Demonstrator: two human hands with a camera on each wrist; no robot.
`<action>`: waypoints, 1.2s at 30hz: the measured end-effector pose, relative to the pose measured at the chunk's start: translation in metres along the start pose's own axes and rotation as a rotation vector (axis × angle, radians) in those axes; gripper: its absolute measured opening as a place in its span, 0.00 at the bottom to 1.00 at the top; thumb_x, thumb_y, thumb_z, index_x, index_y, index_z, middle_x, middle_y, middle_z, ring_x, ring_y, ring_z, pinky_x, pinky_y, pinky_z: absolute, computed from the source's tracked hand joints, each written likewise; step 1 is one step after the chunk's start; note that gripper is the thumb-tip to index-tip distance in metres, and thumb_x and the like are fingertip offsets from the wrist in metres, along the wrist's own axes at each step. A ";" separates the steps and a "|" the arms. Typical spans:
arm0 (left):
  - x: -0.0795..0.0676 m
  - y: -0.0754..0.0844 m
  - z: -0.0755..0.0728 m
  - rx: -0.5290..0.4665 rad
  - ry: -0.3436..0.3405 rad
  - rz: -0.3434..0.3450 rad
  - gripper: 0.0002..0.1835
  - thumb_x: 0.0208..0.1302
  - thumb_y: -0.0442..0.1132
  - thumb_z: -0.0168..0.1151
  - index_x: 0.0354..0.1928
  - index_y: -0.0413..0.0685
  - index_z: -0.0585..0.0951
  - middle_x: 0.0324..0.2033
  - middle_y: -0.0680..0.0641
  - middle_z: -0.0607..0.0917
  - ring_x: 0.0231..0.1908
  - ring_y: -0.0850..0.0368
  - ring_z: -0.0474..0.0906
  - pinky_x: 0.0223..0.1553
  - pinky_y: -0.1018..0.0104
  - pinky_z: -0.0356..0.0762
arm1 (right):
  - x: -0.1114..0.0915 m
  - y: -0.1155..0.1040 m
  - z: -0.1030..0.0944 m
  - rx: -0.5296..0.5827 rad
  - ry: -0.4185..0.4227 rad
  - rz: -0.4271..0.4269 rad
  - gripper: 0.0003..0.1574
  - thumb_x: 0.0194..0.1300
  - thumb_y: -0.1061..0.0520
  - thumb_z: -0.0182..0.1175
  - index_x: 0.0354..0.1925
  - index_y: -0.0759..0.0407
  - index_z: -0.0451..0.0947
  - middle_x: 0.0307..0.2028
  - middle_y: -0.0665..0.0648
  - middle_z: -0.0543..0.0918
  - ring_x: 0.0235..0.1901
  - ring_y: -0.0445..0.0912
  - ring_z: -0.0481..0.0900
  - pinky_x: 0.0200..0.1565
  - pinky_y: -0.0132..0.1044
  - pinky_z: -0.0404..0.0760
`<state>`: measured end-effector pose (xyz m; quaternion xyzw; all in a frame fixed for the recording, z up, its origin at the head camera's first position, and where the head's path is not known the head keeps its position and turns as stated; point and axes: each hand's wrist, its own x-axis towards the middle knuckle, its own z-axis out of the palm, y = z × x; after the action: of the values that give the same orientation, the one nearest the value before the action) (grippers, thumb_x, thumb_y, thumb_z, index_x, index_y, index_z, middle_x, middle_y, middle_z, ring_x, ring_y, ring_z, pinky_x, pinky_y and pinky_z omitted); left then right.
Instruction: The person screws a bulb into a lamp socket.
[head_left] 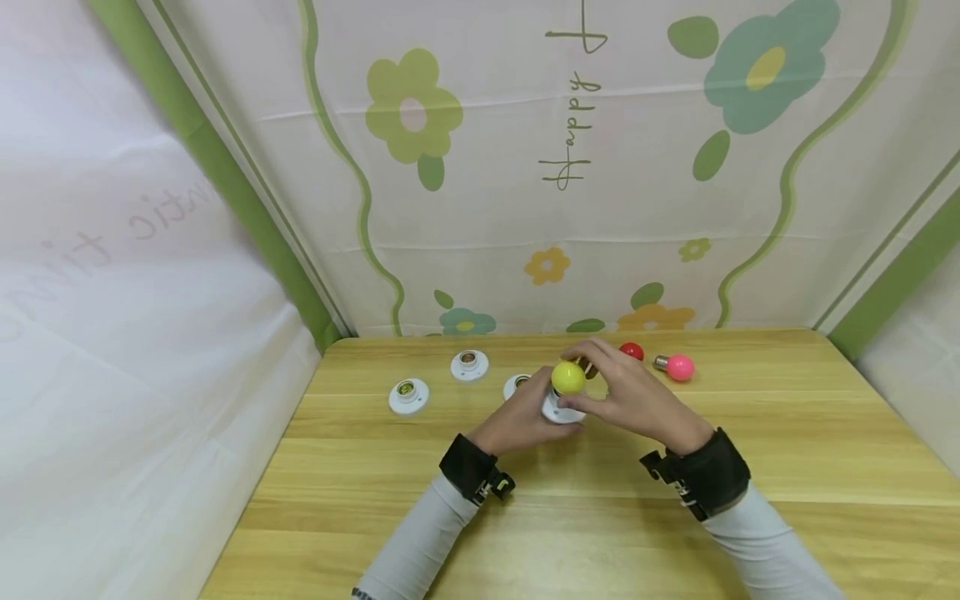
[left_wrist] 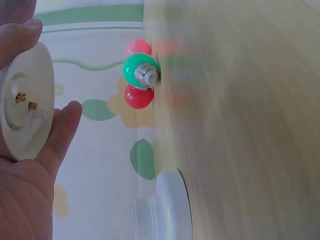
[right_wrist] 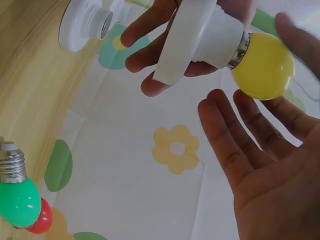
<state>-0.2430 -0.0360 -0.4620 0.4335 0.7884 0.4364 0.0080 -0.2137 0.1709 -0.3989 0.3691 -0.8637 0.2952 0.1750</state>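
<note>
My left hand (head_left: 525,417) grips a white round lamp holder (right_wrist: 185,40) by its base, raised off the table. Two brass screws show on its underside in the left wrist view. A yellow light bulb (head_left: 568,377) sits in the holder's socket, with a strip of its metal base visible at the rim. Around the bulb curve the thumb and index finger of my right hand (head_left: 637,387), fingertips right at the glass. The other right fingers spread loosely below it in the right wrist view.
Two white lamp holders, one nearer (head_left: 408,396) and one farther back (head_left: 469,365), stand at the left; another (head_left: 517,385) is partly behind my left hand. A red bulb (head_left: 632,351), a pink bulb (head_left: 680,367) and a green bulb (left_wrist: 135,70) lie at the back, before the flowered curtain (head_left: 487,208).
</note>
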 end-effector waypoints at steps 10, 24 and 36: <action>0.002 0.008 -0.002 -0.060 -0.004 0.010 0.46 0.56 0.45 0.71 0.72 0.58 0.53 0.61 0.54 0.69 0.58 0.63 0.69 0.59 0.67 0.71 | -0.002 0.001 -0.004 0.040 -0.046 -0.086 0.37 0.59 0.62 0.60 0.66 0.48 0.67 0.65 0.50 0.69 0.62 0.46 0.67 0.56 0.50 0.75; 0.000 0.016 -0.004 -0.028 -0.009 -0.014 0.40 0.57 0.44 0.70 0.68 0.51 0.59 0.56 0.51 0.71 0.53 0.63 0.72 0.56 0.69 0.73 | 0.000 0.001 -0.001 -0.059 0.001 -0.006 0.33 0.58 0.38 0.66 0.56 0.52 0.72 0.51 0.46 0.75 0.39 0.38 0.74 0.36 0.38 0.82; 0.002 0.001 0.000 -0.049 -0.006 0.010 0.43 0.57 0.50 0.69 0.70 0.60 0.56 0.59 0.56 0.71 0.57 0.65 0.70 0.58 0.68 0.71 | -0.001 -0.003 -0.006 0.018 -0.088 0.004 0.40 0.61 0.53 0.63 0.69 0.47 0.62 0.67 0.50 0.65 0.53 0.43 0.72 0.47 0.46 0.81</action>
<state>-0.2433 -0.0346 -0.4601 0.4384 0.7753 0.4543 0.0191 -0.2098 0.1733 -0.3941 0.3815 -0.8687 0.2866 0.1329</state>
